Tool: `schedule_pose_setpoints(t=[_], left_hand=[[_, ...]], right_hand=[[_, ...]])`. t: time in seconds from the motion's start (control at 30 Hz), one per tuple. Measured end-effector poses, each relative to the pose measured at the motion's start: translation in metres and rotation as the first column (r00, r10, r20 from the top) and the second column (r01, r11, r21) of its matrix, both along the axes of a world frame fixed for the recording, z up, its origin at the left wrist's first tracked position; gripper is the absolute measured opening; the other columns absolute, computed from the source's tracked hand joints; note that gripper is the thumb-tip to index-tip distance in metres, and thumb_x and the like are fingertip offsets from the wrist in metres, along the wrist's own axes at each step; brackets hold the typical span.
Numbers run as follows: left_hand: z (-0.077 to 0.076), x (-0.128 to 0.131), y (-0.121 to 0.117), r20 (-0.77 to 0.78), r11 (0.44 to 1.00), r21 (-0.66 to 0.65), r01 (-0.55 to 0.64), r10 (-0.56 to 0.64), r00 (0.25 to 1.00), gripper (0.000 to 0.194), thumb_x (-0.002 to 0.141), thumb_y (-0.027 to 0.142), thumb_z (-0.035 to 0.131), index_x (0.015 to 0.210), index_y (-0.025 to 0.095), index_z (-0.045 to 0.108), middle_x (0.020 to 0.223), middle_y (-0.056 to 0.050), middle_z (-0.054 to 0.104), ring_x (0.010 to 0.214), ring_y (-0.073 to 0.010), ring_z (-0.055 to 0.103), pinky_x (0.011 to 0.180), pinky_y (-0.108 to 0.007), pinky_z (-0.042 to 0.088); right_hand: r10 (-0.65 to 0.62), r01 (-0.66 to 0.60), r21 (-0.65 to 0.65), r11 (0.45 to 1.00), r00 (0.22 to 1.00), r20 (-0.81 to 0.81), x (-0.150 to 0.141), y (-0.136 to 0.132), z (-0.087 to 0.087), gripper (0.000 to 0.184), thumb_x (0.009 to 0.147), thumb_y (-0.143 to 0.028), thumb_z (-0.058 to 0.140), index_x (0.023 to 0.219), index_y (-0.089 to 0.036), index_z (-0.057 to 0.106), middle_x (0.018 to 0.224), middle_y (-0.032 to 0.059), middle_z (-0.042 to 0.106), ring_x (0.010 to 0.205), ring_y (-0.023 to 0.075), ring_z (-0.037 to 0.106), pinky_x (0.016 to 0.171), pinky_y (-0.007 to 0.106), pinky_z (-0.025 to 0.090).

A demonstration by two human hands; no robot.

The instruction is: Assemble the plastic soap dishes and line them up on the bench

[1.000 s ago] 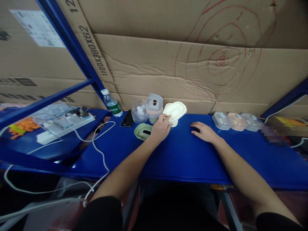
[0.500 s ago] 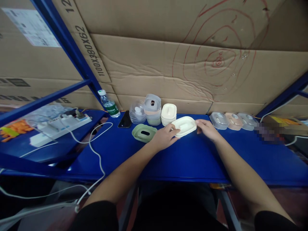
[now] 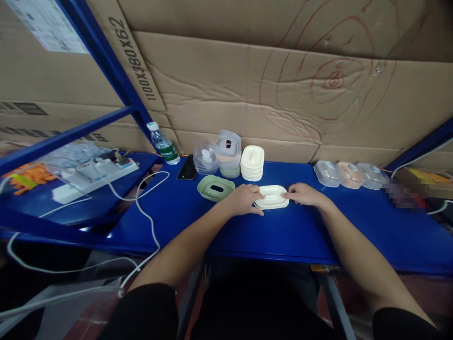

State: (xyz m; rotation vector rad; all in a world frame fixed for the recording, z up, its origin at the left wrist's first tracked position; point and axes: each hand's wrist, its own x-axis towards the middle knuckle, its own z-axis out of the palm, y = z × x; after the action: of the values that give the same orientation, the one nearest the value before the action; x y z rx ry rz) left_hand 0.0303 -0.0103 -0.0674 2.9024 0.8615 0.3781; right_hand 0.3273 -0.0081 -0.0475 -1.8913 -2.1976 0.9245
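A cream oval plastic dish with a raised middle lies flat, at or close to the blue tabletop in front of me. My left hand grips its left end, a finger reaching onto the top and the thumb along the near side. At the right end, my right hand pinches the rim, its other fingers curled. Left of the dish sits a green slotted tray. Just behind stands a stack of cream dishes, beside a stack of slotted grey, peach and green pieces.
Clear round lids, a black phone and a water bottle stand at the back left. Three lidded boxes line the back right. A white cable crosses the left side, near a power strip. Cardboard walls the back.
The cream dish has come down from a tilted, raised position to lying level. Both hands have moved down with it, and the left fingers have shifted on its end. The view has tipped slightly.
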Motion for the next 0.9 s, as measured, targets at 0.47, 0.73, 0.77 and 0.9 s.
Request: schedule_pose_setpoints(t=[0.47,0.73,0.77,0.9], left_hand=[[0.004,-0.006,0.004,0.128,1.000,0.000,-0.026,0.026,0.991,0.036,0.094,0.048,0.068,0.117,0.020,0.074,0.112,-0.008,0.074,0.107,-0.0238,0.069,0.093,-0.036,0.052],[0.021,-0.029,0.010,0.227,0.978,0.073,-0.195,0.174,0.958,0.028,0.100,0.038,0.057,0.114,0.020,0.073,0.108,-0.006,0.077,0.103,-0.0217,0.071,0.089,-0.035,0.054],[0.023,-0.031,0.010,0.228,0.974,0.073,-0.216,0.195,0.954,0.028,0.099,0.038,0.057,0.113,0.020,0.073,0.108,-0.006,0.077,0.102,-0.0214,0.071,0.088,-0.034,0.054],[0.029,-0.037,0.010,0.212,0.951,0.053,-0.304,0.287,0.934,0.027,0.099,0.039,0.057,0.110,0.022,0.073,0.103,-0.005,0.076,0.096,-0.0205,0.071,0.084,-0.033,0.054]], right_hand=[[0.012,-0.021,0.089,0.996,0.996,0.093,0.000,0.002,-0.006,0.049,0.087,-0.066,0.058,0.065,-0.022,0.058,0.063,0.0042,0.065,0.053,0.0162,0.056,0.052,0.028,0.033],[0.034,-0.045,0.109,0.993,0.994,0.099,0.001,0.002,-0.006,0.052,0.088,-0.067,0.055,0.063,-0.022,0.056,0.061,0.0038,0.064,0.054,0.0158,0.055,0.051,0.028,0.031],[0.040,-0.051,0.112,0.992,0.994,0.100,0.001,0.002,-0.006,0.052,0.089,-0.067,0.054,0.063,-0.022,0.057,0.061,0.0039,0.065,0.054,0.0160,0.055,0.051,0.028,0.031],[0.047,-0.059,0.115,0.992,0.994,0.099,0.002,0.002,-0.006,0.051,0.090,-0.065,0.053,0.064,-0.021,0.058,0.062,0.0042,0.066,0.055,0.0166,0.056,0.052,0.028,0.032]])
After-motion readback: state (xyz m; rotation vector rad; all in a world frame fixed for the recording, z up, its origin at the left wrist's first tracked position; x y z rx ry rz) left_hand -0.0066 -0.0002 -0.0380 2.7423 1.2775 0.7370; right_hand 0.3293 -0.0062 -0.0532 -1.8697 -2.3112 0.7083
